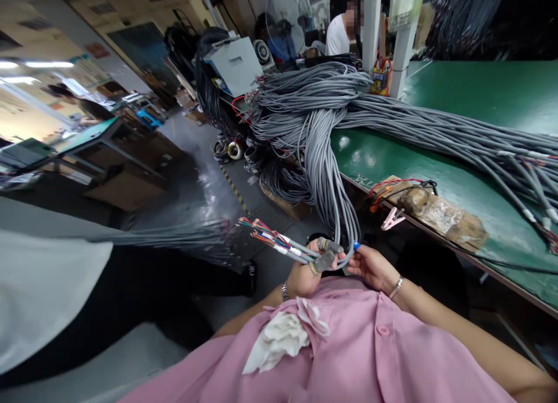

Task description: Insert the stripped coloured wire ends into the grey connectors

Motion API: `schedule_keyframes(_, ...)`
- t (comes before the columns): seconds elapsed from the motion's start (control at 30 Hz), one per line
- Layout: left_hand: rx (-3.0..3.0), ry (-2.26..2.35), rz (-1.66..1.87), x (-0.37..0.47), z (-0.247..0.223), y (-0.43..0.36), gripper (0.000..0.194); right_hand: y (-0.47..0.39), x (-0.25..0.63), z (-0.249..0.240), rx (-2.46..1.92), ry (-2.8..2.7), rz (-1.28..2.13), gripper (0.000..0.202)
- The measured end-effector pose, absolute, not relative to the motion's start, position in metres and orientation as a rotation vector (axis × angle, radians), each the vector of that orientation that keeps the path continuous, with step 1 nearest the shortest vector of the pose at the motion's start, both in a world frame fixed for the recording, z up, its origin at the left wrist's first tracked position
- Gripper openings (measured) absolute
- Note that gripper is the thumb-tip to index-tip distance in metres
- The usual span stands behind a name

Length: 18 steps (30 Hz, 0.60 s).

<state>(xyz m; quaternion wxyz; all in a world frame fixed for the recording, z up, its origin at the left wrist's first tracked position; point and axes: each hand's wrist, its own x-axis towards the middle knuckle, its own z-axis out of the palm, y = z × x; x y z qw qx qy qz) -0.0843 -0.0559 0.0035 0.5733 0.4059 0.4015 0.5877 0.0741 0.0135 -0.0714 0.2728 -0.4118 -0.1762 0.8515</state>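
Beside the green desk [453, 95] piled with grey cables [322, 141], the left hand's grip [320, 259] is closed around several cable ends [279, 243], the right hand [370, 266] touching their bend.

The left hand [307, 272] covers part of the held cables [297, 253], and any print on their white sleeves [281, 250] is too small to read. Whether the right hand [372, 267] pinches a cable is unclear. A farther bundle [174, 237] is blurred, a nearby person [43, 286] is cut off by the left edge, and the bench cables [457, 136] run out past the right edge.
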Motion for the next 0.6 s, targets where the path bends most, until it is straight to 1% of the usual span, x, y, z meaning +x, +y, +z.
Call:
schedule_keyframes(0.1,0.92,0.956,1.408,-0.085,0.004,-0.054,0.021,0.011,0.071,-0.074,-1.096,-0.48,2.229,0.015)
schedule_keyframes(0.2,0.853,0.899,1.449,-0.087,0.007,-0.052,0.02,0.016,0.072,-0.081,-1.14,-0.476,2.086,0.011)
schedule_keyframes(0.37,0.763,0.862,1.616,-0.111,0.017,-0.046,0.02,0.029,0.09,-0.097,-1.195,-0.443,1.885,0.016)
schedule_keyframes(0.47,0.761,0.869,1.701,-0.134,0.025,-0.044,0.023,0.026,0.109,-0.098,-1.16,-0.47,1.885,0.019)
schedule_keyframes(0.6,0.861,0.83,1.631,-0.151,0.026,-0.047,0.022,0.019,0.147,-0.096,-1.008,-0.562,1.907,0.026)
